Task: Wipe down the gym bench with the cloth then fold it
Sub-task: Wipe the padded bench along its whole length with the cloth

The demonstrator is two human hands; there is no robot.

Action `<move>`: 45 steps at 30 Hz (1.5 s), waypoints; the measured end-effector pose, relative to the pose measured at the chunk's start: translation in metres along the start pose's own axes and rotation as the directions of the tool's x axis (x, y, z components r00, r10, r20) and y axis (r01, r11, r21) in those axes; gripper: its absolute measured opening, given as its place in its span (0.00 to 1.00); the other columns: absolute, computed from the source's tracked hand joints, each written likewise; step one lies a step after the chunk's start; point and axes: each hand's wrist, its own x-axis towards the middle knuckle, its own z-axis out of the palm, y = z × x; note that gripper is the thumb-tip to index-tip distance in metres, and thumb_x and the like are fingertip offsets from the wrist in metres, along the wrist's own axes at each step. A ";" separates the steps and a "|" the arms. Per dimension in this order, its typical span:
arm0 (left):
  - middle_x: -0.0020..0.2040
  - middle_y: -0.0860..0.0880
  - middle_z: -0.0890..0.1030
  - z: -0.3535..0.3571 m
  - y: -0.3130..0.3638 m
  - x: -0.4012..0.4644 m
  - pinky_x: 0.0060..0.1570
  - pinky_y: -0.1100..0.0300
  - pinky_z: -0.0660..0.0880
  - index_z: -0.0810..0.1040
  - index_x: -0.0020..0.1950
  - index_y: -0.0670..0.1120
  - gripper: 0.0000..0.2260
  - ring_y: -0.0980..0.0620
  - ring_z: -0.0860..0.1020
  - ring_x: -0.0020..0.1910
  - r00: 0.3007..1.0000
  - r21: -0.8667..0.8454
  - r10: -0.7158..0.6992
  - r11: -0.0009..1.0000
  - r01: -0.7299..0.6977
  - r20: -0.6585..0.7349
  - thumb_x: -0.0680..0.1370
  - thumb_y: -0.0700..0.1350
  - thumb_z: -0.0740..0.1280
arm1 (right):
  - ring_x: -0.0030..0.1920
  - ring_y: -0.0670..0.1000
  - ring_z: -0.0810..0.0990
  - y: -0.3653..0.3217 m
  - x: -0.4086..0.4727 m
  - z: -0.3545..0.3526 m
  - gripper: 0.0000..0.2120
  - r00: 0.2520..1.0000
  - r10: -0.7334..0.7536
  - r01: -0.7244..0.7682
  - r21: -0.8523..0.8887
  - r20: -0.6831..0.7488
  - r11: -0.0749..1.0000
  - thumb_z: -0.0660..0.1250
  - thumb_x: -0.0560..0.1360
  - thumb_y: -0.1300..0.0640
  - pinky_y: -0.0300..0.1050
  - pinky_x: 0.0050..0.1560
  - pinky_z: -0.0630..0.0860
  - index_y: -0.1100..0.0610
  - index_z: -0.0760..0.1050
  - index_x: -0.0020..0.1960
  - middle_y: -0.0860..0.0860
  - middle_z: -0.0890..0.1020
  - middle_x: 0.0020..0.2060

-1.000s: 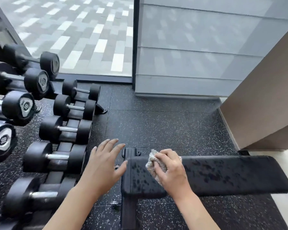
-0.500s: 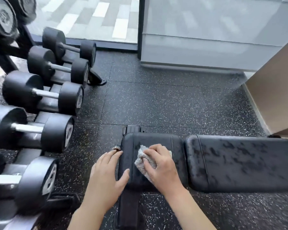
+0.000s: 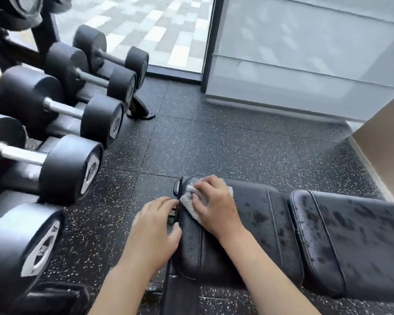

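A black padded gym bench [image 3: 341, 242] runs from the middle to the right edge, its leather spotted with dark wet marks. My right hand [image 3: 216, 205] presses a small grey cloth [image 3: 188, 202] onto the far left corner of the seat pad, fingers curled over the cloth. My left hand [image 3: 154, 228] rests against the left end of the seat pad, fingers together and thumb on the pad's edge, holding nothing.
A rack of black dumbbells [image 3: 59, 105] fills the left side, close to my left arm. Speckled black rubber floor [image 3: 225, 144] lies beyond the bench. A glass wall [image 3: 305, 42] stands at the back and a tan wall [image 3: 382, 142] on the right.
The view has moved closer and lower over the bench. My right hand has slid the cloth toward the seat pad's far left corner. My left hand has settled against the pad's left end.
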 end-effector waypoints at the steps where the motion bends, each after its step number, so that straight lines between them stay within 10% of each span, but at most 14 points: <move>1: 0.71 0.54 0.75 -0.001 -0.001 0.005 0.74 0.49 0.67 0.75 0.72 0.50 0.23 0.51 0.71 0.71 1.000 -0.014 0.005 1.000 -0.006 -0.016 0.77 0.47 0.70 | 0.54 0.50 0.75 0.002 0.013 0.004 0.08 1.000 0.014 -0.014 -0.007 -0.001 1.000 0.71 0.77 0.55 0.43 0.58 0.72 0.54 0.82 0.55 0.48 0.78 0.51; 9: 0.66 0.56 0.77 -0.008 -0.003 0.001 0.69 0.52 0.70 0.77 0.69 0.51 0.19 0.51 0.73 0.65 0.998 -0.079 -0.014 0.997 0.010 -0.056 0.78 0.44 0.69 | 0.54 0.53 0.73 -0.011 0.026 0.006 0.09 0.997 0.059 -0.056 -0.056 0.055 0.997 0.70 0.77 0.55 0.51 0.59 0.74 0.57 0.83 0.55 0.51 0.78 0.50; 19: 0.63 0.57 0.78 -0.013 -0.018 0.003 0.69 0.53 0.71 0.79 0.66 0.51 0.17 0.52 0.75 0.63 0.998 -0.109 0.058 0.992 -0.060 -0.026 0.78 0.41 0.70 | 0.58 0.44 0.73 -0.048 -0.142 -0.004 0.12 0.995 -0.095 0.095 0.034 0.001 0.995 0.72 0.74 0.54 0.38 0.62 0.70 0.49 0.79 0.58 0.42 0.76 0.58; 26: 0.65 0.58 0.77 -0.009 -0.018 0.007 0.69 0.58 0.69 0.77 0.69 0.52 0.18 0.54 0.73 0.65 0.998 -0.145 0.059 0.987 -0.061 -0.023 0.79 0.44 0.68 | 0.56 0.48 0.73 -0.024 -0.018 0.008 0.09 0.994 0.111 -0.111 -0.056 -0.002 0.992 0.69 0.78 0.54 0.23 0.61 0.58 0.53 0.83 0.57 0.47 0.78 0.53; 31: 0.66 0.56 0.77 -0.009 -0.021 0.014 0.70 0.57 0.69 0.77 0.69 0.51 0.18 0.54 0.74 0.66 0.997 -0.173 0.061 0.983 -0.067 -0.036 0.79 0.43 0.68 | 0.52 0.49 0.69 -0.013 0.051 0.025 0.10 0.980 0.197 -0.193 -0.113 0.022 0.975 0.68 0.79 0.54 0.50 0.59 0.72 0.57 0.83 0.57 0.49 0.78 0.51; 45: 0.62 0.62 0.81 -0.001 -0.031 0.022 0.68 0.54 0.74 0.80 0.64 0.58 0.17 0.58 0.78 0.64 0.995 -0.224 0.045 0.974 -0.025 0.087 0.76 0.47 0.73 | 0.60 0.44 0.73 -0.052 -0.116 -0.006 0.11 0.999 -0.005 0.005 -0.009 0.049 1.000 0.67 0.78 0.53 0.40 0.64 0.68 0.46 0.79 0.59 0.39 0.74 0.57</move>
